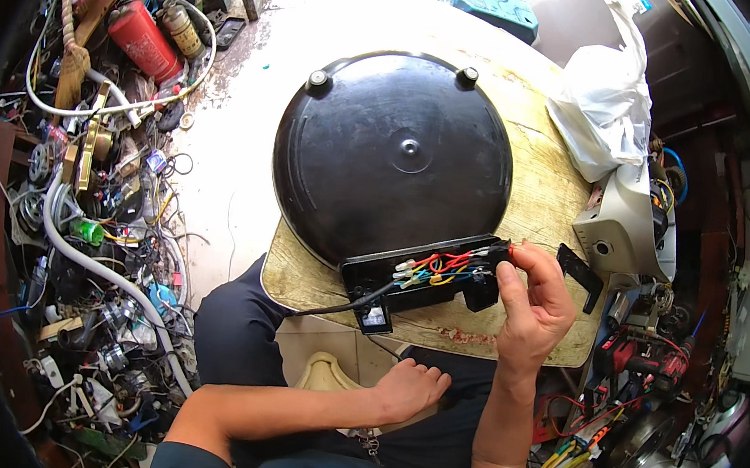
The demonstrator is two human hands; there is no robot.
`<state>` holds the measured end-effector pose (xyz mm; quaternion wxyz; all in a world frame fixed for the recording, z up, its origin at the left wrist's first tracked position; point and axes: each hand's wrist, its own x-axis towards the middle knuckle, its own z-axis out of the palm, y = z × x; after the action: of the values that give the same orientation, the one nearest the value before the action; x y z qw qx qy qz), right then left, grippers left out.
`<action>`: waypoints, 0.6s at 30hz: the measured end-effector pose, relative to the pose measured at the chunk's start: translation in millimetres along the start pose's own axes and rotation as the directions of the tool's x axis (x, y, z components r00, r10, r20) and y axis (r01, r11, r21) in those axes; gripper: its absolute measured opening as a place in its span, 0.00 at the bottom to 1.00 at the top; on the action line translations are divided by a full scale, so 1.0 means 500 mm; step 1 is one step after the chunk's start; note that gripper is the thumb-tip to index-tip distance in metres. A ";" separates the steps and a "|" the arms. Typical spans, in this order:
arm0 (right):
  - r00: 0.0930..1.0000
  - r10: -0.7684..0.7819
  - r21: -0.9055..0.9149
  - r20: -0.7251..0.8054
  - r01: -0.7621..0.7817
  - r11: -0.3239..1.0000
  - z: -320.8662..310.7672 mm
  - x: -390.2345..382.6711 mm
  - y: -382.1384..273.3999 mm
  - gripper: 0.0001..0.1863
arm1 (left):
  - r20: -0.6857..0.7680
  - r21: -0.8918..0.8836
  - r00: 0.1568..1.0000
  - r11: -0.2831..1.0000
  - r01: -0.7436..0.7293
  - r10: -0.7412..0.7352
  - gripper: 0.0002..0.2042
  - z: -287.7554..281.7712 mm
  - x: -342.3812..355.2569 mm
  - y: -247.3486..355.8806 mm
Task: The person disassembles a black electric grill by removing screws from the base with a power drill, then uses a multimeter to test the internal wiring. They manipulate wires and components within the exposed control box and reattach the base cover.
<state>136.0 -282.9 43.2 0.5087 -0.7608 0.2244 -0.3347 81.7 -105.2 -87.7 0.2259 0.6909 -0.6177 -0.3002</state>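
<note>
A: On the left side, what lies there?

B: A heap of parts (pixel 104 235) on the floor: wires, a grey hose (pixel 100 275), a red cylinder (pixel 145 39). None of it is near the hands.

A: And in the middle?

B: A wooden board (pixel 536 204) carries a big black round appliance (pixel 393 155), turned bottom up, I think so that its wiring can be reached. At the edge nearest the person, its control box (pixel 425 279) is open, and red, yellow and blue wires (pixel 440 265) show inside. A black cord (pixel 332 307) leaves the box toward the lap.

A: The left hand?

B: The left hand (pixel 410 389) rests low by the lap, fingers loosely curled, holding nothing that I can see. It looks idle.

A: And the right one?

B: The right hand (pixel 536 299) is at the right end of the box. Thumb and fingertips pinch there, at a small red part or wire end; what exactly, I cannot tell.

A: Farther right?

B: A white bag (pixel 605 94) on the board, a beige housing (pixel 628 227), and red tools (pixel 643 359) on the floor.
</note>
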 end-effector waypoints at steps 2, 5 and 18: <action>1.000 0.030 0.006 0.010 -0.030 1.000 0.001 0.000 -0.001 0.12 | 0.004 0.006 1.000 1.000 0.000 0.000 0.10 -0.006 -0.001 -0.001; 1.000 0.023 -0.006 0.007 -0.023 1.000 -0.002 0.000 0.008 0.12 | -0.008 0.002 1.000 1.000 -0.003 0.003 0.10 -0.003 -0.001 -0.002; 0.999 -0.015 0.068 -0.039 0.017 0.998 -0.005 -0.012 0.025 0.10 | 0.015 -0.001 1.000 1.000 0.007 -0.007 0.10 -0.001 -0.001 -0.002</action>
<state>130.1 -285.4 30.5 0.5271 -0.7382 0.2167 -0.3609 82.7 -104.5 -87.7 0.2206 0.6906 -0.6170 -0.3062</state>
